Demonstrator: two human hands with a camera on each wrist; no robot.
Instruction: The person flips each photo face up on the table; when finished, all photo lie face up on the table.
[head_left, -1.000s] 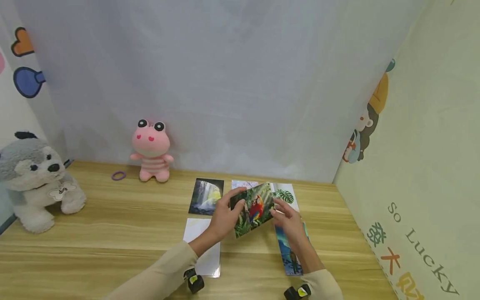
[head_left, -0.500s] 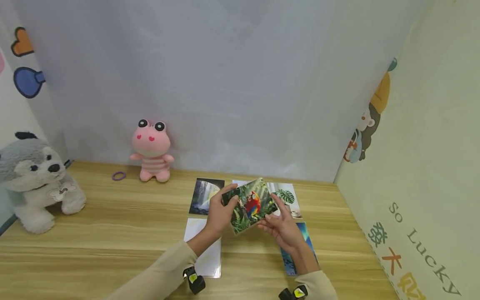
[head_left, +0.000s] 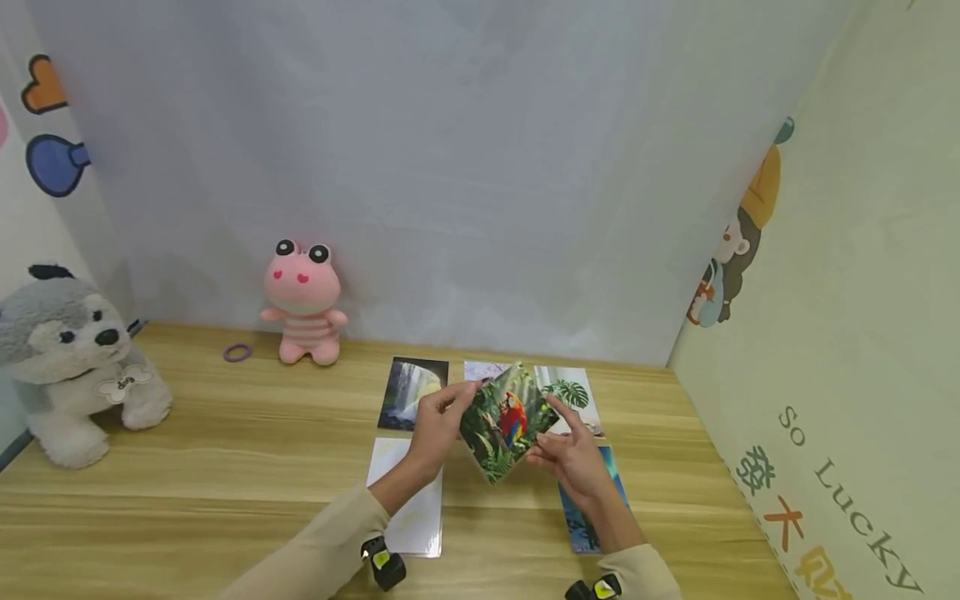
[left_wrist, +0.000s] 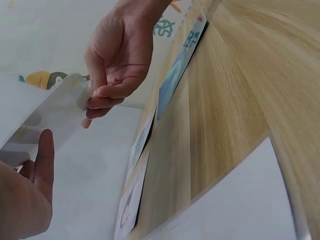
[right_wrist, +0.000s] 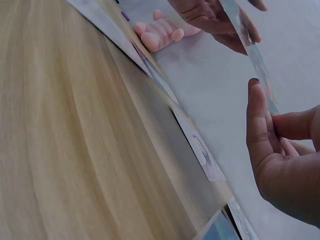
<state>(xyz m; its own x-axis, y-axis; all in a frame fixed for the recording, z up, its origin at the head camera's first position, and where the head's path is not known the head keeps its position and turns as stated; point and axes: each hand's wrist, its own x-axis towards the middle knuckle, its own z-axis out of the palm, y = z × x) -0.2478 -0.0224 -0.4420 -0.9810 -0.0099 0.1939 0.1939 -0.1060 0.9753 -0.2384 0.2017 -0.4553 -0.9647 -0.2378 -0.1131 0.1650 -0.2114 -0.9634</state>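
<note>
A photo card [head_left: 506,433] of a red parrot among green leaves is raised off the wooden table, tilted so that one corner points down. My left hand [head_left: 435,429] pinches its upper left edge between thumb and fingers. At the lower right edge, my right hand [head_left: 581,467] pinches it too, index finger extended along the side. The left wrist view shows the card's pale, glossy back [left_wrist: 55,115]. Seen edge-on in the right wrist view, the card [right_wrist: 260,70] runs between both hands.
Around the hands lie a waterfall photo [head_left: 408,396], a partly covered blossom photo [head_left: 480,368], a leafy plant photo [head_left: 573,392], a blue photo [head_left: 577,529] under the right forearm and a white card [head_left: 420,508]. A pink plush [head_left: 303,300], purple ring [head_left: 237,352] and plush dog [head_left: 75,358] stand leftward.
The parrot card has turned in my hands, its lower corner swinging down and right. My left hand has shifted its hold along the edge; my right fingers have moved toward the card's lower side.
</note>
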